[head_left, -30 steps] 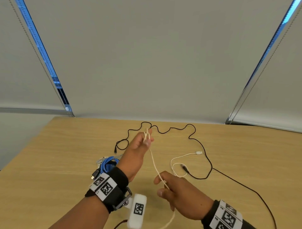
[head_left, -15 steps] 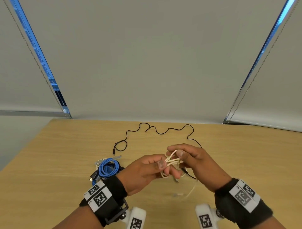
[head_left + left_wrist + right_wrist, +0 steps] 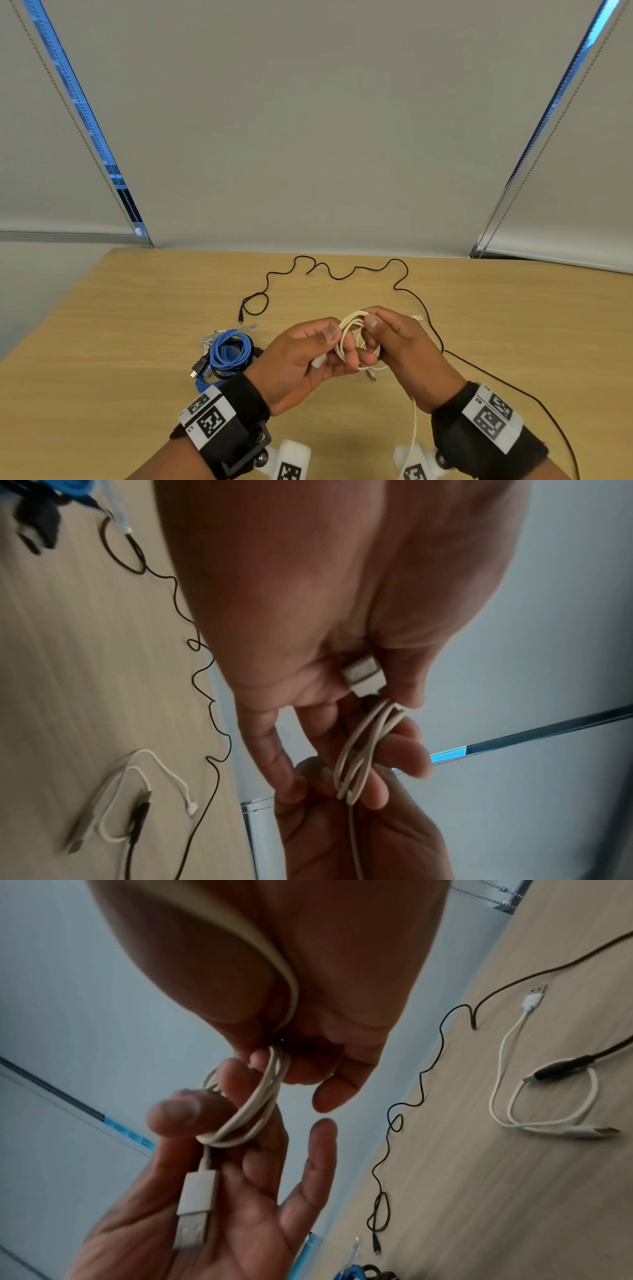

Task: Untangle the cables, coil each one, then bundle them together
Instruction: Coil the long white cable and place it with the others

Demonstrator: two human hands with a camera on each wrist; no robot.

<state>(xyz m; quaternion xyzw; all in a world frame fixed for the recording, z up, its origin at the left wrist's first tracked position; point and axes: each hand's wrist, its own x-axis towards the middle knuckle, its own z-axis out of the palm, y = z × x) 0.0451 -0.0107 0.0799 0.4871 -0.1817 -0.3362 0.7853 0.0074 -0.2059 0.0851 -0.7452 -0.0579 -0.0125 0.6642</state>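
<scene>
A cream USB cable (image 3: pixel 352 337) is gathered into small loops between both hands above the table. My left hand (image 3: pixel 329 346) pinches the loops under its thumb, and the cable's USB plug (image 3: pixel 195 1204) lies across its palm. My right hand (image 3: pixel 371 339) grips the loops (image 3: pixel 359 753) from the other side, and the cable's tail (image 3: pixel 414 428) hangs down past its wrist. A coiled blue cable (image 3: pixel 227 353) lies on the table left of my left wrist. A thin black cable (image 3: pixel 342 274) snakes across the far table and runs off to the near right.
A short white cable (image 3: pixel 510 1096) lies loose on the wooden table (image 3: pixel 120 342) under my right hand, crossed by a black plug (image 3: pixel 561 1069); only its end (image 3: pixel 417 318) shows in the head view. Dark plugs (image 3: pixel 200 368) sit beside the blue coil. Grey blinds stand behind the table.
A second ago my hands were apart with the cream cable stretched between them. They have come together, and the cable is now looped between them, with only a short tail hanging.
</scene>
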